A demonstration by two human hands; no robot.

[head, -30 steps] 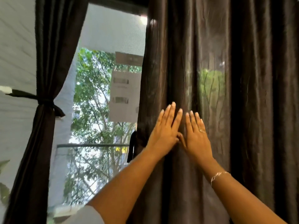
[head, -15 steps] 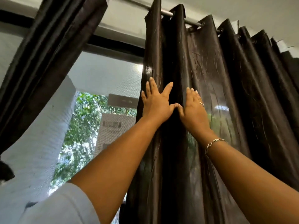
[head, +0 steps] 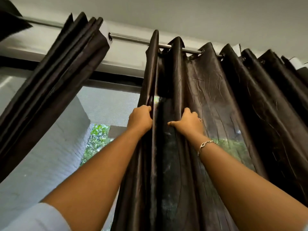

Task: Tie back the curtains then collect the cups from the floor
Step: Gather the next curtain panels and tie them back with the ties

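While the left hand (head: 140, 118) and right hand (head: 188, 122) each clench a fold of the dark curtain (head: 216, 100) hanging from the rod (head: 131, 38) (the one not yet tied), the person should slide its pleats rightward together before tying.

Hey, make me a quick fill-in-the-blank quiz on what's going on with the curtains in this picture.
1. The bracelet is on the ___ wrist.
2. The left hand and right hand each grip a fold of the same dark ___.
3. The metal rod runs just below the white ___.
Missing words: right; curtain; ceiling.
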